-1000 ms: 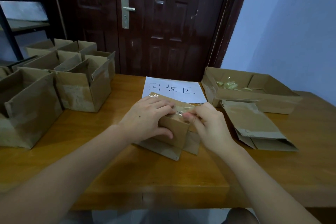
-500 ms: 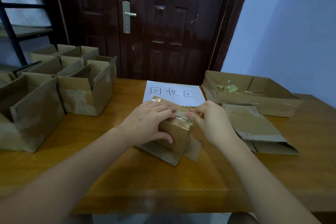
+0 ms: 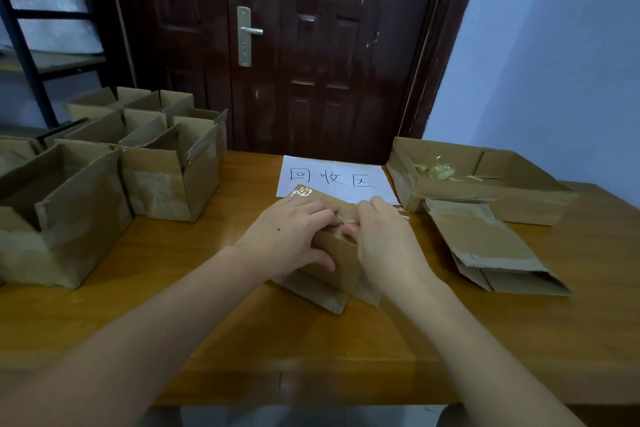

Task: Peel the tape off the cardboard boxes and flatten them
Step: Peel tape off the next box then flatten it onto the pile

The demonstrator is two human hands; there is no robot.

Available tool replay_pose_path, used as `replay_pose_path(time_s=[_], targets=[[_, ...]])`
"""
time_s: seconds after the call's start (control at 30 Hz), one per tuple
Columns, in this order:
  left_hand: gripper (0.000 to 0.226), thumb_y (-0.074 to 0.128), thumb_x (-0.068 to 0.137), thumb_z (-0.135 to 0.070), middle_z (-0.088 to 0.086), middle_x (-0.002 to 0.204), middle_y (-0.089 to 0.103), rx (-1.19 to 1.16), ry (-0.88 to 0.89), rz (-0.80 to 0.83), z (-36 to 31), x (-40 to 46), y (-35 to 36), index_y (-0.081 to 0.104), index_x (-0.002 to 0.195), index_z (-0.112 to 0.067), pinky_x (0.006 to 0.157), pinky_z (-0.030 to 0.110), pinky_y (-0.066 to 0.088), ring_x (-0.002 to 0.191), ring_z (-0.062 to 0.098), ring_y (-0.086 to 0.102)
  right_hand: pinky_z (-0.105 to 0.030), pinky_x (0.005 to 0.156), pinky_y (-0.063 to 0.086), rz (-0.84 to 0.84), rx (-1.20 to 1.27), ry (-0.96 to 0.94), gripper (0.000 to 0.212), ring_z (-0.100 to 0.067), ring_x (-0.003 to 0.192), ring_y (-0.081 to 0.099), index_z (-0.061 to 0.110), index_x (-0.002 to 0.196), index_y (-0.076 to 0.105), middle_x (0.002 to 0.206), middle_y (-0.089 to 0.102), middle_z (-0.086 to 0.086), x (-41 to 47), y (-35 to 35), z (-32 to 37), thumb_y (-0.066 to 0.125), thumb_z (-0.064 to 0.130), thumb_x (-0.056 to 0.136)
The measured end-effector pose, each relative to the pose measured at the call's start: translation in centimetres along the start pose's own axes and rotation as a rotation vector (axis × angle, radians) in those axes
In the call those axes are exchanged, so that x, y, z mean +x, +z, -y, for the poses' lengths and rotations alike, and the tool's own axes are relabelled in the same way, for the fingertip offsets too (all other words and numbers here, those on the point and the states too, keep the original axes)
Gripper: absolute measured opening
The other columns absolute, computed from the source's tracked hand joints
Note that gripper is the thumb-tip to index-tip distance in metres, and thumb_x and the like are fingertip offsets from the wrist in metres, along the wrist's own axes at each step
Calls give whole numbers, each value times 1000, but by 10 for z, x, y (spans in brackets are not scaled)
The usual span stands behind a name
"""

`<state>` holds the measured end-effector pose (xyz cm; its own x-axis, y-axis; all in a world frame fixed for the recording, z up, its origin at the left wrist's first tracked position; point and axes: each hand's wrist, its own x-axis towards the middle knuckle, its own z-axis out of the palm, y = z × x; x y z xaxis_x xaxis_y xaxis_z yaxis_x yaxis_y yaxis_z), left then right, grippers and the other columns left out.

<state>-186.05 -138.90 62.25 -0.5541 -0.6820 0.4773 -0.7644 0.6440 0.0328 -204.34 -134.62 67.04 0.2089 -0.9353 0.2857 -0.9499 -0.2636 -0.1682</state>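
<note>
Between your two hands sits the small brown cardboard box (image 3: 341, 253) on the wooden table (image 3: 214, 315). Your left hand (image 3: 291, 236) curls over its top, thumb on the near face. Your right hand (image 3: 384, 239) pinches the clear tape strip (image 3: 341, 218) just beside your left fingertips.

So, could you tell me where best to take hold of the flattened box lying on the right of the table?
Grip the flattened box by its near open end, coming from the front: the layers gape slightly there, so fingers can slip under. Its far end lies against the tray box, which would probably hinder a hold.
</note>
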Motion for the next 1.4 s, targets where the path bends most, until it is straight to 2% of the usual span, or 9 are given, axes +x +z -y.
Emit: replay_pose_path(time_s=[0.27, 0.4, 0.5, 0.6, 0.77, 0.93, 1.03, 1.17, 1.4], targets=[[73, 87, 68, -63, -9, 131, 61, -87, -142, 16, -6, 3, -4, 52, 122, -30, 100, 31, 44, 118, 14, 54, -25, 79, 35, -1, 97, 5, 15, -12, 98, 42, 23, 104, 45, 101, 39, 7, -8, 0, 8, 48, 37, 105], [77, 87, 62, -68, -11, 122, 59, -94, -176, 15, -5, 8, -1, 47, 118, -32, 98, 33, 43, 110, 12, 52, -28, 96, 38, -46, 116, -63, 11, -15, 114, 42, 22, 110, 53, 118, 47, 6, -11, 0, 6, 52, 31, 104], [78, 85, 67, -66, -13, 128, 58, -74, -161, 7, -5, 7, -1, 48, 126, -31, 115, 34, 22, 123, 11, 48, -23, 87, 37, 2, 195, -67, 11, -8, 95, 45, 30, 95, 44, 100, 49, 13, -14, 1, 5, 52, 30, 104], [72, 82, 71, -65, -16, 133, 57, -57, -150, 29, -6, 8, -3, 49, 127, -33, 126, 49, -1, 131, 9, 44, -18, 73, 33, -49, 263, -96, 16, -6, 90, 47, 31, 91, 43, 96, 50, 13, -15, 9, -1, 54, 30, 103], [60, 76, 79, -55, -16, 136, 58, -92, -158, 48, -9, 9, -7, 53, 129, -32, 125, 63, 11, 137, 11, 44, -26, 72, 45, -195, 296, -209, 13, -10, 85, 52, 23, 92, 50, 91, 58, 7, -16, 14, 12, 52, 27, 104], [54, 70, 77, -59, -15, 124, 63, -113, -140, 3, -6, 8, -3, 53, 121, -33, 115, 58, 33, 126, 13, 53, -28, 70, 47, -213, 285, -204, 12, -11, 82, 54, 22, 91, 56, 88, 62, 6, -16, 17, 11, 59, 28, 101], [75, 81, 71, -65, -16, 133, 59, -63, -154, 45, -6, 8, -2, 50, 131, -33, 123, 49, 21, 133, 10, 45, -29, 76, 47, -201, 408, -125, 13, -13, 89, 61, 31, 92, 55, 93, 68, 9, -7, 10, 0, 67, 28, 96], [87, 80, 70, -69, -16, 134, 57, -49, -152, 25, -7, 7, 0, 45, 139, -31, 123, 42, 18, 133, 10, 45, -7, 69, 43, -100, 495, -42, 32, -2, 85, 60, 32, 97, 47, 92, 67, 14, 1, 4, -3, 76, 22, 89], [88, 74, 75, -74, -11, 142, 56, -15, -116, 2, -4, 2, 5, 41, 143, -29, 123, 36, 16, 135, 12, 47, -25, 76, 50, -201, 435, -68, 10, -11, 85, 61, 19, 85, 68, 82, 65, 10, 12, 11, -9, 77, 20, 89]])
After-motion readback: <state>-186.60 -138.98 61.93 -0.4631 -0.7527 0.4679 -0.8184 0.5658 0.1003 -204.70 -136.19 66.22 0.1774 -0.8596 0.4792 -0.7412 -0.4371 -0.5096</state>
